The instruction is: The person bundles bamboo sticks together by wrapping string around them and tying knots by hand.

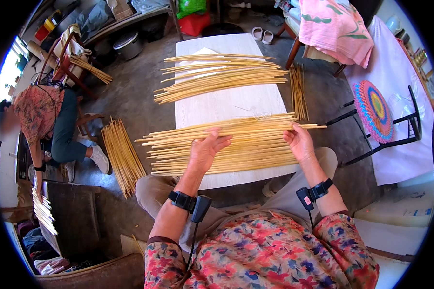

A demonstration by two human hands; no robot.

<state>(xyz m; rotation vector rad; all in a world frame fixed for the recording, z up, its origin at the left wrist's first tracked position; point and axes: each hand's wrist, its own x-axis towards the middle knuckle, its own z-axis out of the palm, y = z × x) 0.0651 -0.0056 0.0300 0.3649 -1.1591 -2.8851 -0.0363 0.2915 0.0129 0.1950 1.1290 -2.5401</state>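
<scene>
A wide layer of thin yellow reed-like sticks (220, 159) lies across the near end of a white wood-grain table (231, 108). Over this layer my left hand (207, 148) has a slender stick (253, 133) between thumb and fingers, left of the middle. My right hand (300, 141) pinches the same stick near its right end. Two stick ends stick out past my right fingers, beyond the table's edge. Fine, clear thread or wire (262, 115) lies loosely coiled at the layer's far side.
More sticks (220, 79) lie across the table's far half, partly over a white sheet (204, 54). Bundles rest on the floor at left (123, 159) and right (298, 92). Another person (47, 119) bends at left, one hand on pale sticks (43, 213). A stool (374, 112) stands right.
</scene>
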